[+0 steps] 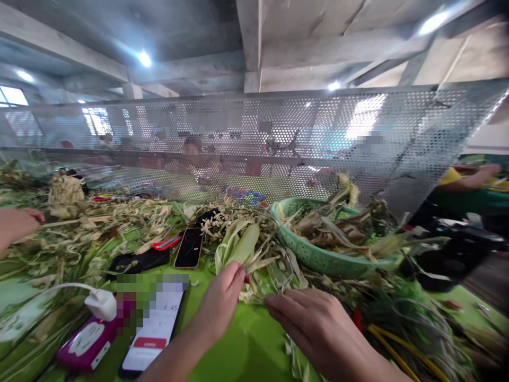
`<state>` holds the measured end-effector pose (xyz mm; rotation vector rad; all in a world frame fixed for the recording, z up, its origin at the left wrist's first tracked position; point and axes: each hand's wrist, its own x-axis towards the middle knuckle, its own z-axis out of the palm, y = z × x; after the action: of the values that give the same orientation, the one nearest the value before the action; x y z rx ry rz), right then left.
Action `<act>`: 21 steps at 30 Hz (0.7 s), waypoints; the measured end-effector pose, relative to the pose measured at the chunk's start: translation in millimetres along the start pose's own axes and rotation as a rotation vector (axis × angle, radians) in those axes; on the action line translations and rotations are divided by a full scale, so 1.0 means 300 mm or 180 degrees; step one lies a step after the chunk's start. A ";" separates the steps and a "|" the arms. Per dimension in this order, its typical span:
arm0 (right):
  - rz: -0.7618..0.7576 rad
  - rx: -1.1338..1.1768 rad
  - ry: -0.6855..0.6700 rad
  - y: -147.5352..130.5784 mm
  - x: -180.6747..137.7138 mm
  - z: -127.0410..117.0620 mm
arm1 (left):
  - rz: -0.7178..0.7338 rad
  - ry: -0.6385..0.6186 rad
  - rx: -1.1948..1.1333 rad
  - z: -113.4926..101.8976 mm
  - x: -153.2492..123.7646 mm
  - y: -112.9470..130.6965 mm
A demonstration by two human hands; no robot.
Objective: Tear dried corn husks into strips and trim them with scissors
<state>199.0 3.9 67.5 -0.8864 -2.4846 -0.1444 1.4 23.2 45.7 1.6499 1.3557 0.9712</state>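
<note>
My left hand (pixel 225 294) is closed in a pinch on the end of a pale green corn husk (pixel 242 244), whose leaves fan out away from me. To its right, my right hand (pixel 312 318) lies low over the green tabletop (pixel 242 345) with its fingers stretched out side by side. Its fingertips are near loose husk strips (pixel 282 270); whether they touch them I cannot tell. Just beyond stands a green plastic basket (pixel 318 254) heaped with dry husks (pixel 342 228).
At left are a phone with a lit screen (pixel 153 329), a dark phone (pixel 189 248), a red cutter (pixel 167 242) and a purple power strip (pixel 83 342). Husk scraps (pixel 119 217) cover the back. A perforated metal screen (pixel 222 132) stands behind. Another person's hand (pixel 18 225) is at far left.
</note>
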 end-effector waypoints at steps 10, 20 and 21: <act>-0.0340 -0.0132 0.0072 0.028 -0.004 -0.057 | 0.0877 -0.0512 0.2719 0.050 -0.035 0.025; 0.1059 0.1378 -0.0236 0.157 0.011 -0.018 | 0.0742 -0.1313 0.0091 -0.007 -0.079 0.097; 0.1077 0.1427 -0.0259 0.156 0.010 -0.007 | 0.0536 -0.1332 -0.0238 -0.012 -0.076 0.094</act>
<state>226.6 41.7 67.7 -1.1027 -2.2563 0.5494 6.1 -2.8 70.8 1.8073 0.9034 0.7057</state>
